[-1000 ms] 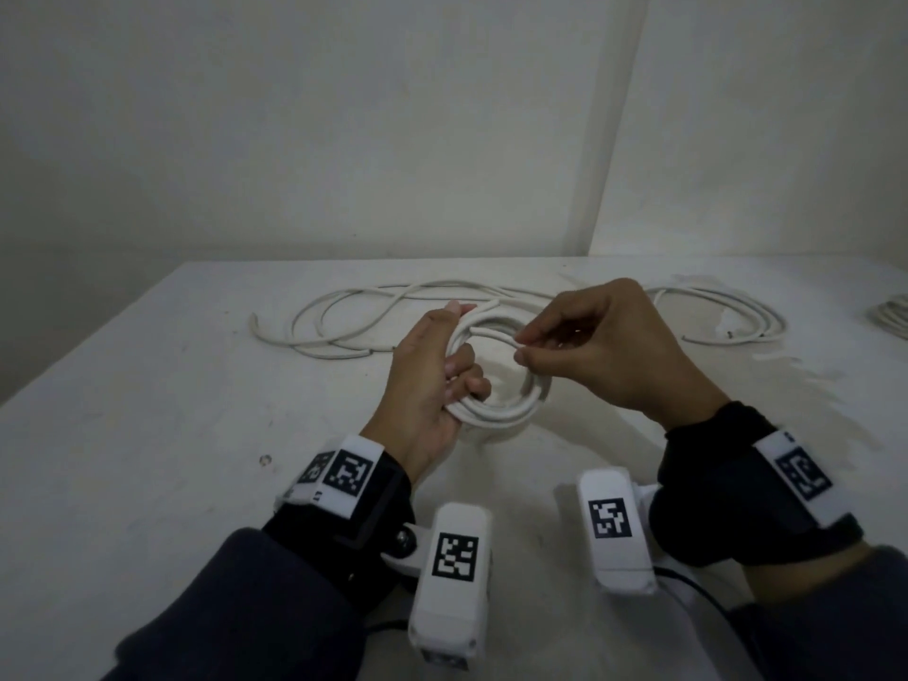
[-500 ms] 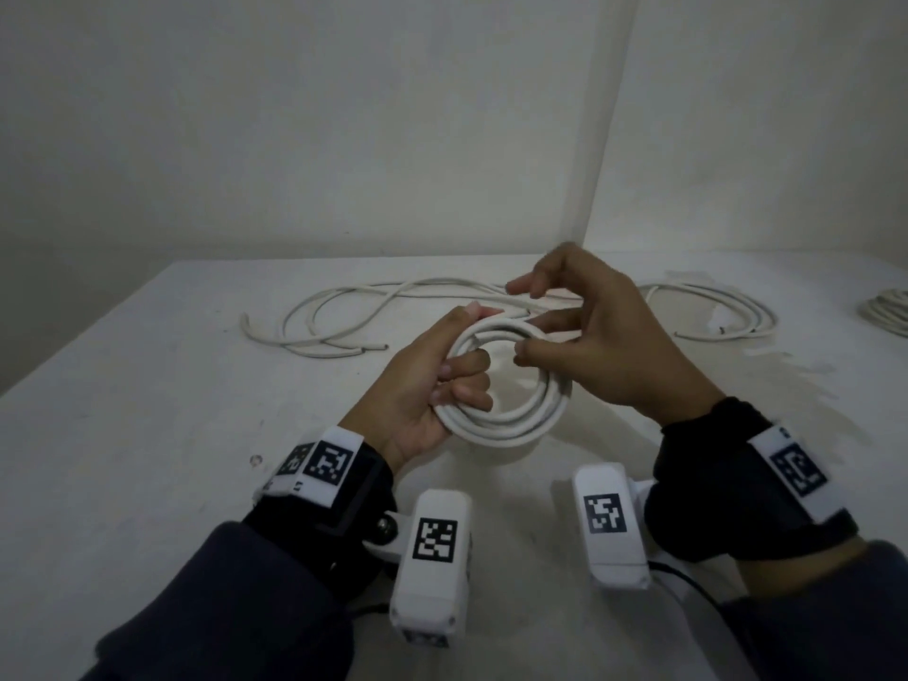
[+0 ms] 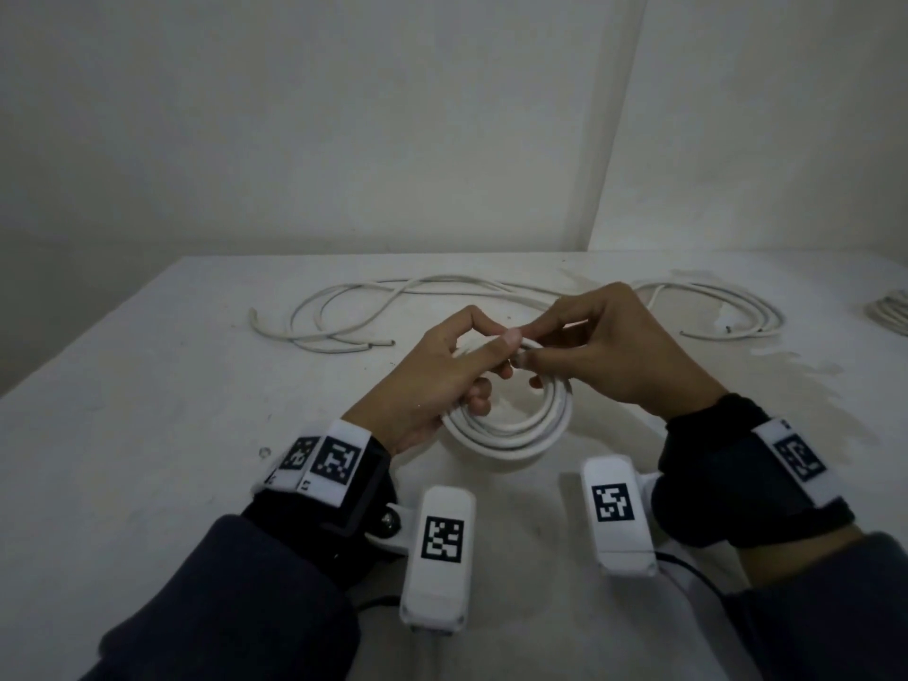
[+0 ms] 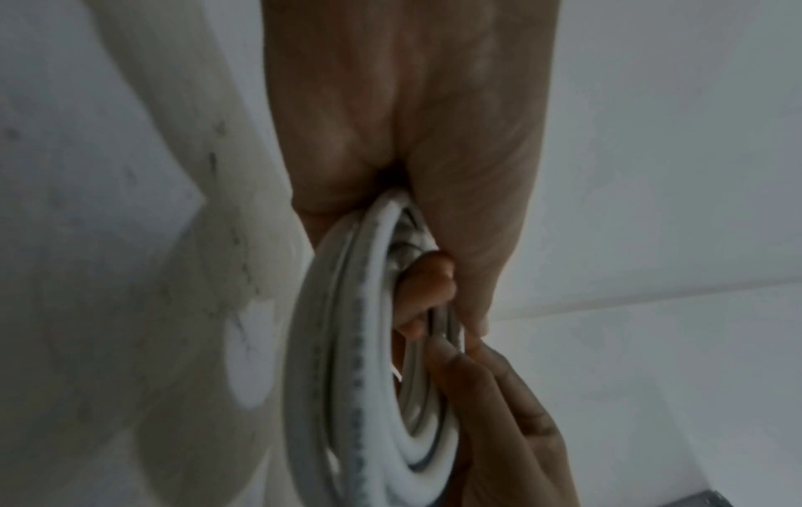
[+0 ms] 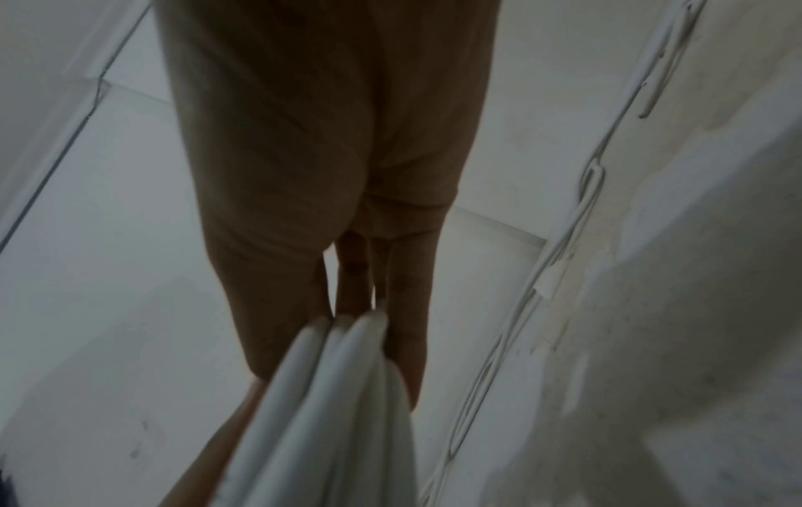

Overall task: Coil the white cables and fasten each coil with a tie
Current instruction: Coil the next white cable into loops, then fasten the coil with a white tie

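Right now both hands meet over the middle of the white table (image 3: pixel 147 435), w/ a small coil of white cable (image 3: pixel 511 435) held between them just above the surface. Left hand (image 3: pixel 432 380) grips the coil's left side: thumb on top, fingers curled thru the centre of the loops, which the left wrist view confirms, w/ a fingertip (image 4: pixel 427 284) hooked inside the ring. Right hand (image 3: pixel 614 356) has thumb and forefinger pinched narrow on the coil's top strand, right by the left thumb tip; other fingers curled loosely below. Can't tell if it pinches a tie or only cable, too small and blurred. Right wrist view shows approx 3 strands (image 5: pixel 343 377) bunched side by side under the fingers. Coil looks like several turns, roughly round, tilted toward the camera. Behind the hands, a long loose white cable (image 3: pixel 393 297) lies uncoiled in open loops across the back of the table, bare ends at left and right, well apart from the held coil. At the far right edge, another white bundle (image 3: pixel 892 312) sits partly out of frame. Both wrists carry black straps w/ white marker-tagged camera units.
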{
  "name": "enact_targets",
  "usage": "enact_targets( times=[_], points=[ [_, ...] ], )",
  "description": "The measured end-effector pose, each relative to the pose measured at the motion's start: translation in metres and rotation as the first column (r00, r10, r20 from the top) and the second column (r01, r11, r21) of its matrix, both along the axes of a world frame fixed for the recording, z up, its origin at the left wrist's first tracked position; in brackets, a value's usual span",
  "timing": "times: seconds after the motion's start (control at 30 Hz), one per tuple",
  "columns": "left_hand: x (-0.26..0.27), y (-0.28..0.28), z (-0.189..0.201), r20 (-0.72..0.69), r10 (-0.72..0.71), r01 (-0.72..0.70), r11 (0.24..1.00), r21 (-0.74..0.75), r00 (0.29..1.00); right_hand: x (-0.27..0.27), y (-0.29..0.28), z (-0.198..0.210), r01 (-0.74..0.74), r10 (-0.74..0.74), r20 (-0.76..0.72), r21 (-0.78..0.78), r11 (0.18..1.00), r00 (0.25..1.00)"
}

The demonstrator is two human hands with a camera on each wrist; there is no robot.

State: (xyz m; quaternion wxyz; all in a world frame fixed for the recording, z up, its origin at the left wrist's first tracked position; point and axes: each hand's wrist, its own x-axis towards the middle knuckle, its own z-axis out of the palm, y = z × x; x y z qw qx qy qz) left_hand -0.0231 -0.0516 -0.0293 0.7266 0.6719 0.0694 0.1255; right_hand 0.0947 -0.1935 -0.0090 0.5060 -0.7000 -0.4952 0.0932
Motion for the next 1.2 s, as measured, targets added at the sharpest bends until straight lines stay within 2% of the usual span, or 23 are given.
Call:
enact_targets(
  times=[0.07,0.13,0.5,0.67,0.83,0.93,1.0,1.07,1.13,1.2],
  points=[
    [0.0,-0.002,-0.002,0.015,0.023,-0.024,0.998,0.063,1.0,0.0,0.0,0.0,0.002,-0.002,-0.019,-0.01,1.0,1.0],
    [0.002,-0.003,-0.003,0.032,0.034,-0.036,0.998,0.06,0.999,0.0,0.001,-0.002,0.009,-0.01,-0.049,-0.009,1.0,0.999],
    [0.004,-0.004,-0.013,-0.041,-0.007,0.001,0.99,-0.144,0.999,0.006,0.001,-0.01,0.024,-0.038,-0.208,-0.071,0.997,0.977],
    [0.005,-0.015,-0.012,-0.032,0.035,-0.036,0.999,-0.038,0.999,0.003,-0.007,-0.007,0.012,-0.047,-0.325,-0.11,0.994,0.944],
    [0.01,-0.025,-0.013,-0.05,0.038,-0.042,0.996,-0.081,0.998,0.001,-0.023,-0.005,-0.015,-0.074,-0.407,-0.21,0.978,0.911],
    [0.019,-0.038,-0.011,-0.04,0.035,-0.04,0.987,-0.154,0.999,0.014,-0.048,0.003,0.031,-0.157,-0.431,-0.287,0.958,0.888],
    [0.031,-0.05,-0.007,-0.035,0.029,-0.036,0.979,-0.199,0.999,0.031,-0.073,0.008,0.136,-0.269,-0.368,-0.348,0.928,0.89],
    [0.047,-0.066,-0.005,-0.034,0.016,-0.023,0.977,-0.214,0.999,0.05,-0.105,0.012,0.283,-0.411,-0.253,-0.42,0.862,0.876],
    [0.066,-0.085,-0.005,-0.048,-0.005,-0.005,0.976,-0.218,0.999,0.07,-0.141,0.014,0.459,-0.57,-0.124,-0.466,0.756,0.812],
    [0.085,-0.106,-0.007,-0.061,-0.018,0.004,0.974,-0.225,0.998,0.091,-0.179,0.014,0.616,-0.707,0.012,-0.5,0.609,0.708]
  ],
)
